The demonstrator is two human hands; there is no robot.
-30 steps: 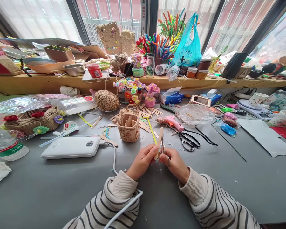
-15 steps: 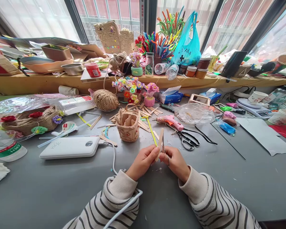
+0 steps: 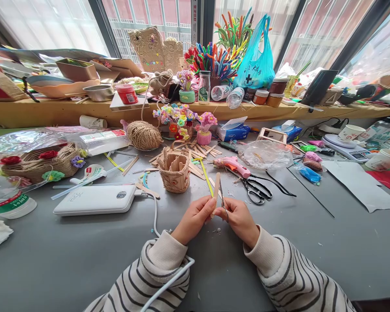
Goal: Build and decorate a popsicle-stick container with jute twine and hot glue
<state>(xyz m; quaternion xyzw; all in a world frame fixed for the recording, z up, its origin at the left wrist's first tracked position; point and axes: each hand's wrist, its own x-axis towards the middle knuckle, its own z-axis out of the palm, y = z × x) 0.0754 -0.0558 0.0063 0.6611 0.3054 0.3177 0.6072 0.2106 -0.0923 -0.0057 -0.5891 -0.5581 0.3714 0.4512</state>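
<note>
My left hand [image 3: 195, 217] pinches a wooden craft stick [image 3: 216, 187] that stands nearly upright between thumb and fingers. Right beside the stick, slim metal scissors [image 3: 221, 194] point up and away from me, with my right hand [image 3: 239, 217] closed round their handles. The two hands almost meet over the table; whether the blades touch the stick I cannot tell. Just beyond them stands a small basket [image 3: 174, 178] faced with craft sticks. Behind it lies a pile of loose craft sticks [image 3: 199, 150].
A white power bank [image 3: 94, 200] lies left, its cable running under my left sleeve. A pink glue gun [image 3: 232, 164] and black-handled scissors [image 3: 257, 190] lie beyond my right hand. A twine ball [image 3: 144, 135] and pipe-cleaner flowers [image 3: 175, 119] stand further back. White paper [image 3: 360, 184] lies right.
The craft stick and the scissors have shifted slightly left and tilted a little. Both hands keep their hold, and everything else on the table stays put.
</note>
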